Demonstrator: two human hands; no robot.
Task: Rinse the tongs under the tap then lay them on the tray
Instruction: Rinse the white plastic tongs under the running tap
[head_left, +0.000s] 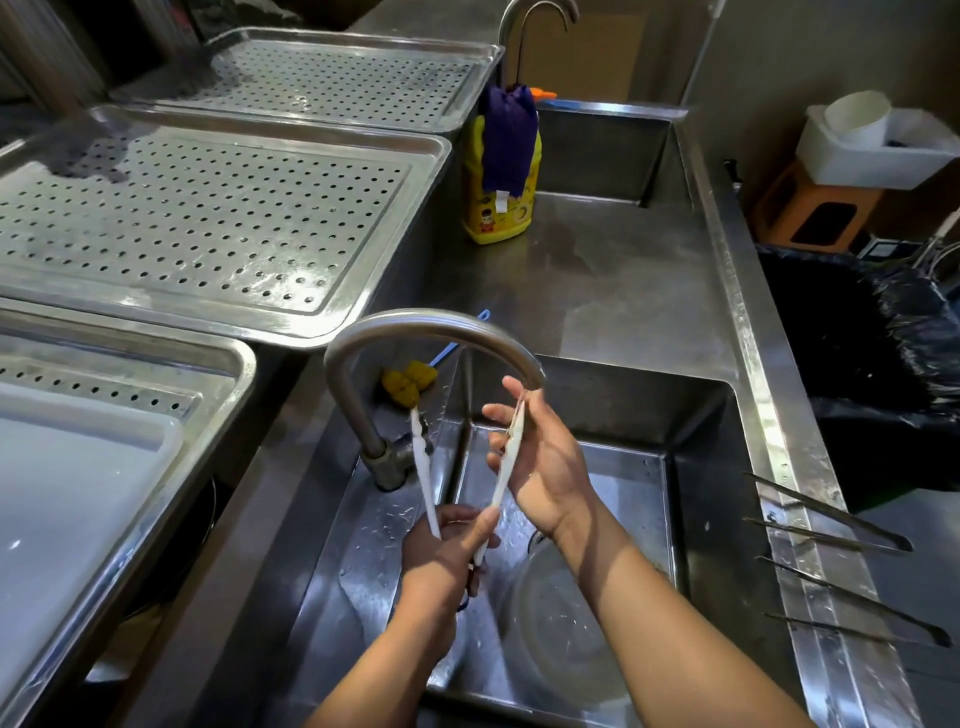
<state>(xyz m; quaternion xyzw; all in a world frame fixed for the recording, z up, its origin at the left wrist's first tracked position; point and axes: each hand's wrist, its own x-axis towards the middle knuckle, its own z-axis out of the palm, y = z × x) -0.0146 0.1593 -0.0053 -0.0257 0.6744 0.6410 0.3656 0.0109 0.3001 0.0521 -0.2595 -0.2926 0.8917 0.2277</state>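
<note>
From the head camera, looking down into the steel sink basin (696, 441), I have the white plastic tongs (496, 488) spread in a V over the basin, beneath the curved brushed-steel tap (415, 325). My left hand (447, 551) is clenched around the hinge end low in the sink, and that grip carries the weight. My right hand (540, 467) wraps one arm of the tongs near its tip, close under the spout, fingers curled over the blade as if rubbing it. The other arm stands free, its tip near the tap's base and the yellow sponge brush (408, 382) lying behind it. I cannot make out a clear stream of water, though droplets show on the basin wall.

I judge the rinse to be under way, with the laying down not yet begun. The perforated stainless steel tray (426, 156) sits to my upper left on the bench, well apart from the sink, bare and wet in patches.

What could go wrong: wet plastic is slippery, and my left grip sits on the narrow hinge, so the tongs could twist out and drop onto the clear bowl (561, 613) in the basin. The free arm might knock the tap's stem when I lift. Carrying the tongs across could also drip water over the bench, and a careless set-down on the tray's raised rim could let them slide off.
</note>
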